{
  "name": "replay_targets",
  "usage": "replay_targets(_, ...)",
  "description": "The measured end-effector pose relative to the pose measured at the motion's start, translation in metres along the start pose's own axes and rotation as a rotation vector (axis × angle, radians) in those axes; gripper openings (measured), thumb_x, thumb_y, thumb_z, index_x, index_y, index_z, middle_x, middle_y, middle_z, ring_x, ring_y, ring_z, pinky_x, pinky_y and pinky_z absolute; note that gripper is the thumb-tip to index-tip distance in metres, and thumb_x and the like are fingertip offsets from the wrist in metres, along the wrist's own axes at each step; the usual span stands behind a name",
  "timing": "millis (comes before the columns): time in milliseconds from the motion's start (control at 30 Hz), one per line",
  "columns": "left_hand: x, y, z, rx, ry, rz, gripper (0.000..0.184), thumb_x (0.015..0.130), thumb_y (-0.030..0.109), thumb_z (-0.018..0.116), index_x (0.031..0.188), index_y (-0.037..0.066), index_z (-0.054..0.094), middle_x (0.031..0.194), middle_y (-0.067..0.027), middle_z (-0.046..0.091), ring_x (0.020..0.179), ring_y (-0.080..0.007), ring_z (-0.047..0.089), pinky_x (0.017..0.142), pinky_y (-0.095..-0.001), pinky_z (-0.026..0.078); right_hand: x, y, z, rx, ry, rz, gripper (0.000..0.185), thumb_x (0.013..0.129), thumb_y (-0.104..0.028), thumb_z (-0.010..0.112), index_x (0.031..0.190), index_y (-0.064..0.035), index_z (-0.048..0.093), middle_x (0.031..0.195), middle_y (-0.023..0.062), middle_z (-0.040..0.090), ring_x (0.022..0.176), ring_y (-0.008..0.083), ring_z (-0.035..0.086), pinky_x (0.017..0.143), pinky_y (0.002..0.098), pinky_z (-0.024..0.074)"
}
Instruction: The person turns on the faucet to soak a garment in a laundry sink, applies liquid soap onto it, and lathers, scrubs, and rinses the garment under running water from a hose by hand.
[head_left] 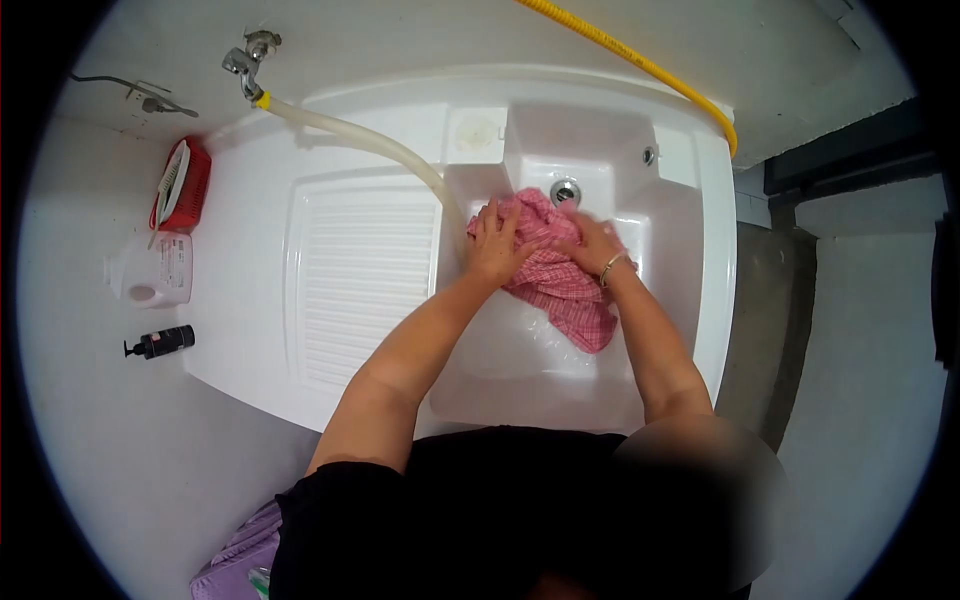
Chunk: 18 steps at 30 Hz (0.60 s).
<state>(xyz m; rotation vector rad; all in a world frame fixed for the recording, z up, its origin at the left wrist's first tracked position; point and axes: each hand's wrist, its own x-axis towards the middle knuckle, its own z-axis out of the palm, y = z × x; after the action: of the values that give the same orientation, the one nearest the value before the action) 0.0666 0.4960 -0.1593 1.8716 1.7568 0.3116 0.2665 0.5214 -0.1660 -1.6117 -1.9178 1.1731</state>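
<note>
A wet pink checked cloth (pixel 565 285) lies bunched in the white sink basin (pixel 490 385), just below the round drain (pixel 565 192). On the cloth's left part rests my left hand (pixel 497 245), palm down with its fingers spread. My right hand (pixel 592 247), with a bracelet at the wrist, is on the cloth's upper right part. Its fingers are blurred, so their grip on the fabric is unclear. A pale hose (pixel 375 145) runs from the wall tap (pixel 243 70) into the basin beside my left hand.
Left of the basin is a ribbed washboard (pixel 365 285). Along the far left stand a red basket (pixel 190 185), a translucent pink jug (pixel 165 268) and a black pump bottle (pixel 165 342). A yellow hose (pixel 640 60) curves behind the sink. Purple fabric (pixel 240 560) shows at lower left.
</note>
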Motion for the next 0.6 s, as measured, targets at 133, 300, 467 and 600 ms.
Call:
replay_targets(133,-0.034,-0.003,0.028,0.218,-0.253,-0.020,0.083,0.067,0.046,0.064,0.134,0.014,0.027,0.140,-0.0222,0.009,0.128,-0.0446,0.009,0.101,-0.0522,0.018,-0.061,0.003,0.038,-0.686,-0.027,-0.034,0.071,0.065,-0.040,0.066,0.126,-0.0141,0.040,0.134,0.0194,0.026,0.124,0.0390,0.022,0.097,0.0587,0.0167)
replay_targets(300,-0.068,0.006,0.031,0.617,-0.320,0.161,0.078,0.060,0.038,0.073,0.125,0.009,0.041,0.137,-0.0201,0.025,0.122,-0.0415,0.029,0.091,-0.0490,0.035,-0.078,0.033,0.064,-0.738,-0.160,-0.184,0.067,0.067,-0.035,0.066,0.126,-0.0170,0.039,0.137,0.0112,0.025,0.126,0.0339,0.019,0.091,0.0621,0.0191)
replay_targets(467,-0.006,-0.014,0.018,-0.142,-0.439,-0.129,0.075,0.059,0.040,0.074,0.121,0.009,0.045,0.110,-0.0156,0.054,0.096,-0.0311,0.055,0.080,-0.0371,0.045,-0.008,0.041,0.022,0.296,-0.253,0.038,0.058,0.067,-0.034,0.068,0.115,-0.0082,0.050,0.109,0.0110,0.054,0.097,0.0245,0.051,0.078,0.0393,0.0416)
replay_targets(600,0.002,0.024,-0.036,-0.117,-0.522,-0.321,0.066,0.068,0.039,0.068,0.122,0.012,0.042,0.107,-0.0155,0.054,0.092,-0.0321,0.056,0.079,-0.0364,0.046,0.006,0.021,-0.035,-0.265,-0.219,0.193,0.058,0.070,-0.041,0.063,0.118,-0.0120,0.050,0.110,0.0123,0.055,0.101,0.0250,0.052,0.084,0.0394,0.0397)
